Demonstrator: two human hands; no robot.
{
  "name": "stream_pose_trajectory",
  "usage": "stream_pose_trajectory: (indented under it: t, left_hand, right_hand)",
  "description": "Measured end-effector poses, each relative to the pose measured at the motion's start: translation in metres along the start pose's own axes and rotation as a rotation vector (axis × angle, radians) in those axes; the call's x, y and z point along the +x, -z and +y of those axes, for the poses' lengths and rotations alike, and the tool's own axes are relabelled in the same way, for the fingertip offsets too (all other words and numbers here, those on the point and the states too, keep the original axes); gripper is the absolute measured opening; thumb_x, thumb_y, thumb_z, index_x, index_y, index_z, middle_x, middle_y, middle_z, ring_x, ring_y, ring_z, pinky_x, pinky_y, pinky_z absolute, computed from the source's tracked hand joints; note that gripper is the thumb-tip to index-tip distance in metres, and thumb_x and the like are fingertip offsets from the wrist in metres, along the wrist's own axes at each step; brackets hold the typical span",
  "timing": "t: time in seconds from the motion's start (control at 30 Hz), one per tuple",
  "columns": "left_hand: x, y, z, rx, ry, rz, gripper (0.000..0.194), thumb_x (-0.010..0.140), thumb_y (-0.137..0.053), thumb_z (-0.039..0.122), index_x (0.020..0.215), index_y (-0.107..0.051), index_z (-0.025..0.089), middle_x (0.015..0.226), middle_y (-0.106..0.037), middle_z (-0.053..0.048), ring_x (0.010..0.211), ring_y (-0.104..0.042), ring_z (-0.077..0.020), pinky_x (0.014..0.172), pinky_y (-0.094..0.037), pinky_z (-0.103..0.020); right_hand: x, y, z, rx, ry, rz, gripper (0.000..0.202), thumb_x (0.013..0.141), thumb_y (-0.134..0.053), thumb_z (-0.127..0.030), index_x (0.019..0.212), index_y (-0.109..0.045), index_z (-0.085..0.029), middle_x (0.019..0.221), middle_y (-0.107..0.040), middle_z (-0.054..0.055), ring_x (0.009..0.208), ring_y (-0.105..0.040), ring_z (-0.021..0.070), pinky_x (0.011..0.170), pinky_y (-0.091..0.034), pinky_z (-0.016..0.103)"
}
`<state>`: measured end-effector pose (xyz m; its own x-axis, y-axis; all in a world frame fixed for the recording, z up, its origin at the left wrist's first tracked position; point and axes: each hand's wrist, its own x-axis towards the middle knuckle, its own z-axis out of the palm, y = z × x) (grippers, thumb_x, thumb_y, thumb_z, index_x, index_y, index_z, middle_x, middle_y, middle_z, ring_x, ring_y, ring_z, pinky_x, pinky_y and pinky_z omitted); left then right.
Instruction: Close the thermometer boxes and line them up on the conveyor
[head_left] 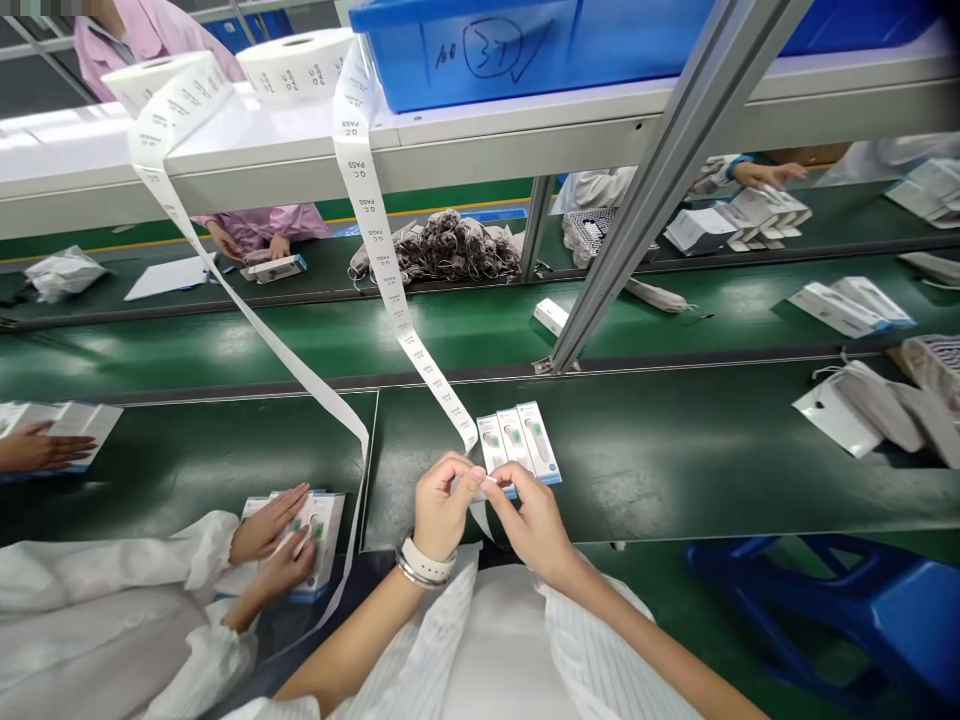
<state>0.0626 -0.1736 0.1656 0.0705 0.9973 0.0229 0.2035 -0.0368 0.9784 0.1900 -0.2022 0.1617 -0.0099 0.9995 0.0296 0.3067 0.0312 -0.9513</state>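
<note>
My left hand, with a white band and a metal bracelet at the wrist, is closed in a pinch on a strip of Q.C. PASS labels. Its free end hangs below the fingers at the table edge. My right hand meets it, thumb and forefinger pinched on a small white label at the fingertips. Whether that label is still joined to the strip cannot be told. Just beyond both hands, three slim white boxes printed with a green-and-white device lie side by side on the dark green table.
Label rolls and a blue bin stand on the shelf above. A slanted metal post rises ahead. At left, a co-worker's hands rest on boxes. Grey pouches lie right; a blue stool stands below.
</note>
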Motion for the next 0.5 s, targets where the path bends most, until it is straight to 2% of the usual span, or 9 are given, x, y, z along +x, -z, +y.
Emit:
stream_pose_trajectory:
  t: [0.07,0.2,0.27,0.37,0.5]
  left_hand:
    - [0.0,-0.002,-0.003,-0.037,0.024,-0.015,0.027,0.08,-0.057,0.035,0.061,-0.057,0.016,0.064,-0.055,-0.001,0.063,-0.052,-0.013,0.062,-0.042,-0.024]
    - [-0.001,-0.009,-0.008,-0.138,0.159,-0.096,0.023,0.078,-0.058,0.037,0.083,-0.065,0.015,0.078,-0.064,-0.004,0.072,-0.057,-0.0154,0.067,-0.045,-0.025]
    - [-0.001,-0.015,-0.009,-0.179,0.236,-0.101,0.024,0.078,-0.059,0.037,0.083,-0.066,0.015,0.078,-0.066,-0.004,0.074,-0.058,-0.016,0.069,-0.046,-0.025]
    - [0.003,-0.029,-0.008,-0.167,0.268,-0.061,0.024,0.079,-0.058,0.037,0.08,-0.067,0.014,0.076,-0.066,-0.003,0.074,-0.057,-0.0158,0.07,-0.045,-0.025]
    - [0.012,-0.051,-0.002,-0.048,0.195,0.042,0.023,0.08,-0.056,0.035,0.077,-0.066,0.015,0.073,-0.062,-0.002,0.069,-0.055,-0.0138,0.066,-0.043,-0.023]
  right_hand:
    - [0.0,-0.002,0.003,-0.089,0.03,0.037,0.017,0.088,-0.042,-0.031,0.077,-0.049,-0.021,0.073,-0.056,0.002,0.071,-0.054,0.0161,0.065,-0.041,0.028]
    - [0.005,-0.001,0.014,-0.243,0.105,0.127,0.021,0.09,-0.035,-0.026,0.072,-0.046,-0.022,0.069,-0.054,0.003,0.071,-0.051,0.0181,0.067,-0.04,0.031]
    - [0.009,0.003,0.019,-0.292,0.14,0.156,0.023,0.09,-0.034,-0.024,0.07,-0.044,-0.022,0.066,-0.053,0.002,0.069,-0.05,0.0182,0.069,-0.039,0.032]
    - [0.015,0.014,0.028,-0.302,0.171,0.154,0.022,0.09,-0.034,-0.023,0.07,-0.044,-0.023,0.066,-0.053,0.002,0.068,-0.05,0.0183,0.072,-0.039,0.033]
    - [0.024,0.031,0.04,-0.172,0.107,0.085,0.012,0.087,-0.042,-0.031,0.084,-0.048,-0.021,0.077,-0.057,0.004,0.075,-0.053,0.0193,0.071,-0.041,0.032]
